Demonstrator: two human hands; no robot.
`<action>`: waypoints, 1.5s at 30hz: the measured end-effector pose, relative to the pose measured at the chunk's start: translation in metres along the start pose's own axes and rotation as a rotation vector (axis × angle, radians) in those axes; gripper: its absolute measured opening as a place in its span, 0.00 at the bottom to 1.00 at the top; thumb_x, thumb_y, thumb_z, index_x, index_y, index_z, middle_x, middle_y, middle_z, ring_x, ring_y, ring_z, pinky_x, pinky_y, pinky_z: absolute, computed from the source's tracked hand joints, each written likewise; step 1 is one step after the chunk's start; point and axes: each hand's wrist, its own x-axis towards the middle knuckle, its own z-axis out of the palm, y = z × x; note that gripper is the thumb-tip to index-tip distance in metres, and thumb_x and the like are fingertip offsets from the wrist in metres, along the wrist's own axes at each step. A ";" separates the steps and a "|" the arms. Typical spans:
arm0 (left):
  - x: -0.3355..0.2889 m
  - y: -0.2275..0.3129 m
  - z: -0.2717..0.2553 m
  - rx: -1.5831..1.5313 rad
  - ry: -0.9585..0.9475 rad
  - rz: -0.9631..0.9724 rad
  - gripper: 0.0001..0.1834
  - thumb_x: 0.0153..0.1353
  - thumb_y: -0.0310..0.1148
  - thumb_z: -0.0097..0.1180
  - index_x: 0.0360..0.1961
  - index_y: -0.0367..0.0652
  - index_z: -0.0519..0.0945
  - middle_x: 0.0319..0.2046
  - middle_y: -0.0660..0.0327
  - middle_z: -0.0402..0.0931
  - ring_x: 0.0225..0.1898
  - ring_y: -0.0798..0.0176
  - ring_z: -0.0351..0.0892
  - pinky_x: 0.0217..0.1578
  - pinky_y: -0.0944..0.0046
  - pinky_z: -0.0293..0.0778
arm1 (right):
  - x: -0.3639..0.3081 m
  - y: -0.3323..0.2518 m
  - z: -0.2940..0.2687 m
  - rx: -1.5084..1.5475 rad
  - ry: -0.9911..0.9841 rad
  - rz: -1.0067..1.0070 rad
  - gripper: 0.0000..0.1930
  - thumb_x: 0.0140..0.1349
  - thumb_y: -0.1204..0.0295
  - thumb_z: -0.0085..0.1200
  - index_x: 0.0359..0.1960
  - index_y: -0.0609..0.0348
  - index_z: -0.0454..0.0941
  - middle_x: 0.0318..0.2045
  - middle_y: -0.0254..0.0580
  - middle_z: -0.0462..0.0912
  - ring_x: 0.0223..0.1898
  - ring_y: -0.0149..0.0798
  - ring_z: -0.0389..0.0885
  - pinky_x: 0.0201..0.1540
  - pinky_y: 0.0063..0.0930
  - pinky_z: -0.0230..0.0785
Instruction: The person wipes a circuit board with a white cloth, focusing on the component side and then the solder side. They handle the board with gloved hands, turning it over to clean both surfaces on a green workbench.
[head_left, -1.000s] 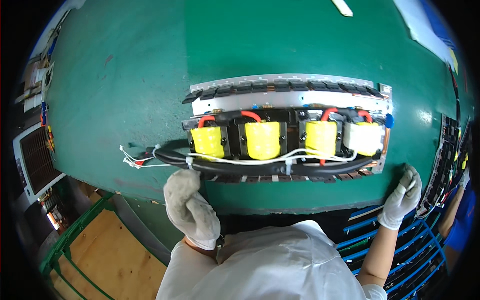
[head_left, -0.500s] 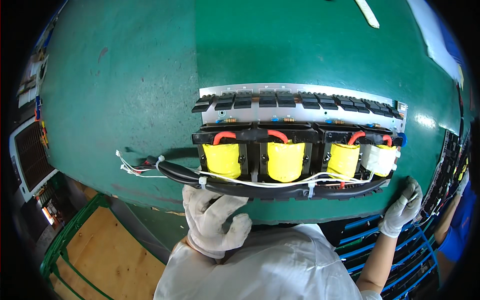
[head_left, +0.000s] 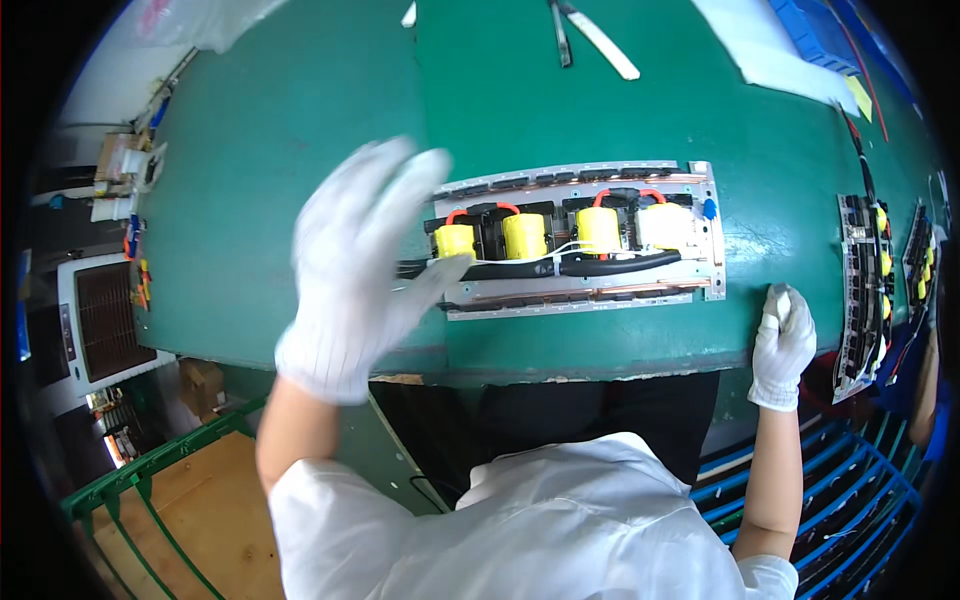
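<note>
A long circuit board assembly point(head_left: 714, 250) lies flat on the green table. It carries several yellow-wrapped coils point(head_left: 525, 236), one paler than the others, with short red wires looping over their tops. A black cable bundle point(head_left: 620, 266) with a thin white wire runs along the coils' near side. My left hand point(head_left: 360, 250), in a white glove, is raised over the board's left end, fingers and thumb apart. It hides the bundle's left end and part of the board's corner. My right hand point(head_left: 786, 335), also gloved, rests at the table's near edge, right of the board, with fingers bent together.
More board assemblies point(head_left: 862, 290) stand at the right, near a co-worker's arm point(head_left: 925, 390). Slim tools point(head_left: 600, 42) lie at the far side, by a white sheet point(head_left: 770, 65) and a blue bin point(head_left: 815, 35). A blue rack point(head_left: 820, 500) is below right.
My left hand has risen from the board's near left side to above its left end. The view has pulled back; the board looks smaller and is seen more from above. My right hand stays near the edge.
</note>
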 end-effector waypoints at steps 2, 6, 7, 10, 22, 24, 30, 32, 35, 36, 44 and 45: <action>0.028 -0.005 0.008 -0.055 -0.251 0.186 0.42 0.36 0.32 0.70 0.58 0.45 0.69 0.55 0.48 0.70 0.59 0.45 0.66 0.60 0.49 0.62 | 0.000 0.002 0.000 -0.014 0.027 -0.009 0.10 0.60 0.69 0.53 0.40 0.62 0.75 0.33 0.49 0.80 0.33 0.54 0.79 0.36 0.40 0.72; 0.055 0.015 0.020 -0.013 -0.488 0.424 0.46 0.41 0.37 0.68 0.64 0.47 0.62 0.59 0.49 0.64 0.61 0.47 0.63 0.62 0.45 0.57 | 0.001 0.000 -0.001 -0.027 0.064 -0.022 0.09 0.59 0.69 0.54 0.39 0.59 0.75 0.30 0.46 0.79 0.30 0.52 0.78 0.33 0.40 0.71; 0.056 0.020 0.026 0.029 -0.512 0.495 0.47 0.42 0.38 0.68 0.65 0.48 0.60 0.61 0.50 0.63 0.62 0.47 0.63 0.63 0.44 0.56 | 0.001 -0.002 -0.002 -0.018 0.075 -0.032 0.09 0.59 0.69 0.55 0.39 0.59 0.75 0.29 0.46 0.79 0.30 0.52 0.78 0.32 0.40 0.71; 0.039 0.020 0.051 0.200 -0.445 0.617 0.49 0.45 0.47 0.67 0.67 0.54 0.55 0.63 0.51 0.58 0.63 0.48 0.62 0.64 0.39 0.51 | -0.001 -0.002 0.001 0.027 0.078 -0.021 0.10 0.57 0.69 0.56 0.39 0.57 0.75 0.28 0.46 0.78 0.30 0.52 0.78 0.32 0.41 0.70; 0.052 0.063 0.038 0.501 -0.566 0.311 0.44 0.54 0.34 0.57 0.70 0.62 0.50 0.68 0.49 0.49 0.67 0.39 0.53 0.63 0.30 0.41 | 0.003 -0.003 -0.005 0.064 0.064 -0.021 0.10 0.54 0.70 0.57 0.37 0.56 0.74 0.28 0.45 0.78 0.29 0.52 0.78 0.31 0.41 0.70; 0.057 0.066 0.039 0.514 -0.614 0.326 0.43 0.55 0.32 0.55 0.70 0.63 0.49 0.69 0.50 0.48 0.68 0.39 0.52 0.63 0.29 0.39 | 0.003 -0.002 -0.004 0.064 0.068 -0.029 0.10 0.54 0.70 0.57 0.37 0.56 0.74 0.28 0.45 0.78 0.29 0.52 0.78 0.31 0.41 0.70; 0.056 0.069 0.047 0.484 -0.707 0.198 0.45 0.54 0.30 0.56 0.71 0.61 0.46 0.67 0.50 0.51 0.64 0.41 0.59 0.63 0.30 0.44 | 0.002 -0.003 -0.006 0.059 0.031 -0.044 0.12 0.53 0.72 0.58 0.40 0.57 0.76 0.27 0.45 0.77 0.29 0.50 0.78 0.32 0.40 0.71; 0.049 0.069 0.054 0.407 -0.699 0.116 0.47 0.53 0.30 0.57 0.71 0.59 0.45 0.66 0.49 0.53 0.62 0.43 0.64 0.62 0.31 0.47 | 0.001 -0.003 -0.008 0.060 0.003 -0.040 0.12 0.53 0.72 0.58 0.40 0.57 0.76 0.27 0.45 0.78 0.29 0.50 0.78 0.32 0.40 0.71; 0.047 0.070 0.058 0.407 -0.701 0.072 0.50 0.51 0.31 0.60 0.71 0.56 0.43 0.63 0.47 0.56 0.56 0.46 0.69 0.61 0.33 0.52 | 0.000 -0.005 -0.007 0.042 0.002 -0.040 0.10 0.55 0.73 0.56 0.40 0.58 0.76 0.27 0.44 0.78 0.29 0.50 0.78 0.32 0.39 0.71; 0.049 0.073 0.055 0.413 -0.713 0.072 0.50 0.51 0.31 0.60 0.71 0.56 0.43 0.63 0.47 0.57 0.56 0.46 0.70 0.61 0.33 0.52 | -0.001 -0.006 -0.010 0.023 -0.006 -0.038 0.10 0.55 0.73 0.56 0.40 0.59 0.76 0.27 0.44 0.78 0.29 0.50 0.78 0.32 0.39 0.71; 0.055 0.060 0.038 0.195 -0.744 -0.028 0.53 0.47 0.43 0.68 0.69 0.51 0.47 0.65 0.50 0.56 0.61 0.47 0.66 0.58 0.34 0.60 | 0.003 -0.002 -0.002 0.010 0.064 -0.073 0.10 0.54 0.69 0.57 0.38 0.55 0.75 0.27 0.44 0.78 0.27 0.48 0.78 0.30 0.40 0.70; 0.054 0.060 0.037 0.161 -0.734 -0.034 0.53 0.47 0.45 0.68 0.69 0.50 0.47 0.65 0.49 0.55 0.62 0.46 0.65 0.58 0.34 0.60 | 0.003 -0.001 -0.002 -0.012 0.036 -0.053 0.10 0.54 0.70 0.57 0.38 0.55 0.75 0.27 0.44 0.78 0.28 0.49 0.78 0.30 0.40 0.70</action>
